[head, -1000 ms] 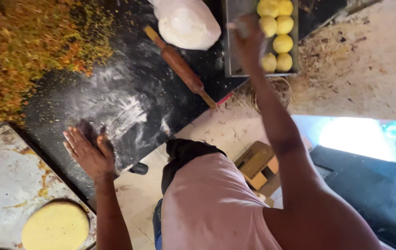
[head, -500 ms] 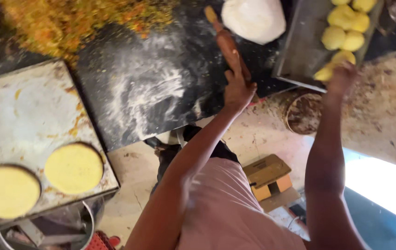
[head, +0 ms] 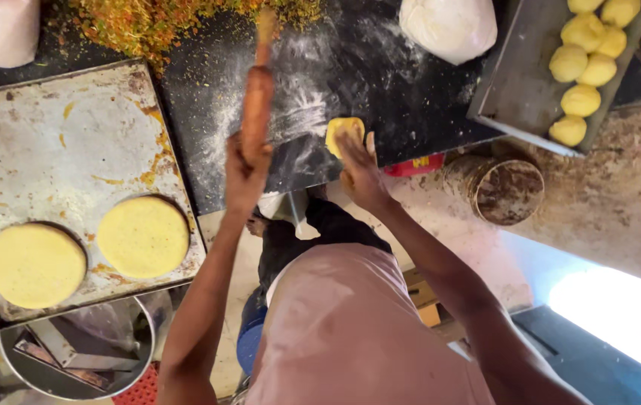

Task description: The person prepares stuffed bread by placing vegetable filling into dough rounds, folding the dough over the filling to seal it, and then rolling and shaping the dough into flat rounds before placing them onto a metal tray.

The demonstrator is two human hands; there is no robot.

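My left hand (head: 244, 169) grips a wooden rolling pin (head: 257, 94), lifted over the floured black counter (head: 208, 127). My right hand (head: 359, 169) presses its fingers on a small flattened piece of yellow dough (head: 344, 131) lying on the counter near its front edge. A metal tray (head: 511, 82) at the upper right holds several yellow dough balls (head: 583, 64). Two rolled yellow dough discs (head: 142, 236) lie on a large flat metal sheet (head: 43, 150) at the left.
A white dough lump (head: 449, 26) sits at the counter's back. Chopped orange and green filling (head: 163, 22) is heaped along the top. A round tin (head: 504, 187) stands below the tray. A steel bowl (head: 73, 352) sits under the metal sheet.
My left hand has picked up the rolling pin and lifted it to the left. My right hand left the tray and brought a dough piece down onto the counter.
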